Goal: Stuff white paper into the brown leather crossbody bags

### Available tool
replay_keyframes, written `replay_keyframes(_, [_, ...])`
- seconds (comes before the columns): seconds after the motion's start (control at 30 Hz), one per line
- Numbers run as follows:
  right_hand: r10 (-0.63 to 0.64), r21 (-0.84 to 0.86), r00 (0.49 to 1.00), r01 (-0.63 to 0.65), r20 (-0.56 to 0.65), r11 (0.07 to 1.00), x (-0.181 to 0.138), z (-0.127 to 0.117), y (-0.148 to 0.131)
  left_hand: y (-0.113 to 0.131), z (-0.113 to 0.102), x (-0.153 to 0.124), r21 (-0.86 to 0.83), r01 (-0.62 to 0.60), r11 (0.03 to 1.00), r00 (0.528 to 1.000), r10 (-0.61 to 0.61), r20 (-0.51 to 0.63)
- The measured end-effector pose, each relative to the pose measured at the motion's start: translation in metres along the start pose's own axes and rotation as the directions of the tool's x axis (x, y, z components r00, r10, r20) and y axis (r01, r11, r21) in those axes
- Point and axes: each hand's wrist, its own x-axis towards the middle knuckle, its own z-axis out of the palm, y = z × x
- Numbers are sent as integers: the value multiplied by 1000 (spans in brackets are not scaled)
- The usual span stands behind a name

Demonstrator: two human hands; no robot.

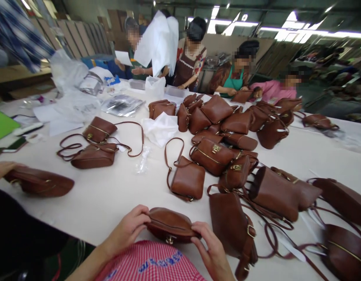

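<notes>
A small brown leather handbag (170, 220) with a gold clasp is held between my two hands at the table's near edge. My left hand (136, 222) pinches its left end. At the right end, my right hand (204, 239) grips with the thumb below and fingers on top. Just beyond lies a brown crossbody bag (188, 177) with its strap looped upward. Close to my right hand rests another brown bag (227, 218) with a gold buckle on its strap.
A heap of brown bags (215, 117) fills the table's middle and right. Two strapped bags (95, 154), white tissue (160, 128) and plastic sleeves (122, 105) lie left of it. A co-worker's hand (5, 169) holds a bag at far left. Several people work across the table.
</notes>
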Motion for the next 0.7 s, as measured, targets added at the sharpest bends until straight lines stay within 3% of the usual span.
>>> replay_keyframes(0.13, [-65, -75, 998, 63, -22, 995, -1, 0, 1, -4, 13, 0, 7, 0, 1000, 987, 1, -160])
replay_keyframes(0.2, [-40, -72, 998, 37, -43, 997, -3, 1, -1, -5, 14, 5, -22, 17, 1000, 986, -20, -167])
replay_keyframes(0.37, [5, -70, 1000, -4, 16, 998, -1, 1, -15, -11, -2, 19, -153, 77, 985, 997, -79, -7])
replay_keyframes(0.5, [103, 29, 991, -105, 82, 994, 8, -5, -29, -15, -12, 23, -313, 140, 939, 989, -122, 79])
replay_keyframes(0.7, [196, 159, 949, -239, 248, 958, 13, -29, -32, -13, -22, 22, -268, 76, 960, 984, -29, 173])
